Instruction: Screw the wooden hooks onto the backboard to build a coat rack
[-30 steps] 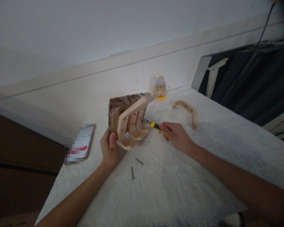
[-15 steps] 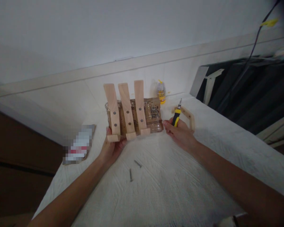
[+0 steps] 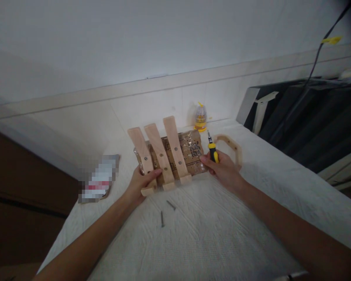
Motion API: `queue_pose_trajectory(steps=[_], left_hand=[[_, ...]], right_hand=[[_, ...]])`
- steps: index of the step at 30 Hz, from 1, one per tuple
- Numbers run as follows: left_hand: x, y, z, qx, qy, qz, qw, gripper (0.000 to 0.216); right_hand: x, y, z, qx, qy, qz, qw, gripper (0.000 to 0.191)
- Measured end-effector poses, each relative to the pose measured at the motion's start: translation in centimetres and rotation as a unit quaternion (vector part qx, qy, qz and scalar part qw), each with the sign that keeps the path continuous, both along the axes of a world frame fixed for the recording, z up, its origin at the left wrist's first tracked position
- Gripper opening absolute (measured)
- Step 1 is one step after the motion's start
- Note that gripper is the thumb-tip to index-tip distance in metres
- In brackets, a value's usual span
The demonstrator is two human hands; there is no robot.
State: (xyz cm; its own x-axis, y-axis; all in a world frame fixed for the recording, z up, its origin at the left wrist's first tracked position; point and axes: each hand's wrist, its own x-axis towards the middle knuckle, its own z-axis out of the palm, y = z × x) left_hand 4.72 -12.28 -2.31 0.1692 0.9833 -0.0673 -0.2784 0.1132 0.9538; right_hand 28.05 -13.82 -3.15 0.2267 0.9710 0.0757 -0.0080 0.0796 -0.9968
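Observation:
A cardboard panel wrapped in plastic (image 3: 191,150) carries three curved wooden hooks (image 3: 159,154) screwed onto its face. It lies tilted back on the white cloth (image 3: 210,230). My left hand (image 3: 142,181) grips its lower left edge, thumb over the leftmost hook. My right hand (image 3: 224,169) steadies the panel's right edge and holds a black and yellow screwdriver (image 3: 212,149), tip pointing up. A loose wooden hook (image 3: 232,146) lies just behind my right hand. Two dark screws (image 3: 166,212) rest on the cloth in front of the panel.
A small yellow-based clear container (image 3: 200,117) stands at the far edge by the wall. A phone (image 3: 98,179) lies at the left edge of the cloth. Dark furniture with a white frame (image 3: 304,113) stands to the right.
The panel was turned from edge-on to face me, then tipped back and lowered toward the cloth. The screwdriver left the hooks and now points up in my right hand.

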Motion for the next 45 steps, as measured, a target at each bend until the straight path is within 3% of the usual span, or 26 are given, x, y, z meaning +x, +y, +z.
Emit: queue_pose_trajectory(steps=[10, 23, 26, 29, 33, 36, 40, 45], left_hand=[[0.4, -0.3, 0.2, 0.002, 0.027, -0.002, 1.000, 0.047], [0.5, -0.4, 0.3, -0.006, 0.013, 0.005, 1.000, 0.045], [0.5, -0.4, 0.3, -0.010, 0.011, 0.006, 1.000, 0.047], [0.6, -0.4, 0.3, -0.009, 0.010, 0.004, 1.000, 0.046], [0.6, -0.4, 0.4, -0.002, 0.009, 0.002, 1.000, 0.046], [0.5, -0.3, 0.4, 0.003, 0.009, -0.002, 1.000, 0.045], [0.4, -0.3, 0.3, 0.008, 0.013, -0.004, 1.000, 0.044], [0.3, -0.2, 0.1, -0.004, 0.028, -0.010, 1.000, 0.047]], right_hand=[[2.1, 1.3, -1.6, 0.016, -0.201, -0.089, 0.975, 0.024], [2.5, 0.9, -1.4, 0.060, -0.406, -0.063, 0.910, 0.012], [4.2, 1.0, -0.6, 0.058, -0.448, -0.109, 0.885, 0.009], [6.4, 1.0, 0.3, 0.028, -0.467, -0.187, 0.864, 0.020], [9.0, 1.0, 0.2, -0.083, -0.428, -0.237, 0.868, 0.050], [10.1, 1.2, -0.6, -0.120, -0.386, -0.238, 0.883, 0.042], [10.4, 1.4, -0.8, -0.084, -0.304, -0.265, 0.911, 0.028], [9.5, 1.7, 0.6, 0.046, -0.119, -0.304, 0.944, 0.033]])
